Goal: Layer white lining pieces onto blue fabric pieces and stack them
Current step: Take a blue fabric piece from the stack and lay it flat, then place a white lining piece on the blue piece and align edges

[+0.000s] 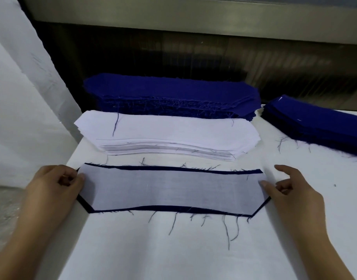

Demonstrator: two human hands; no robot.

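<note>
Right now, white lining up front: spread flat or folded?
Spread flat; lining covers the blue piece, blue edges showing top and bottom, no folds.
</note>
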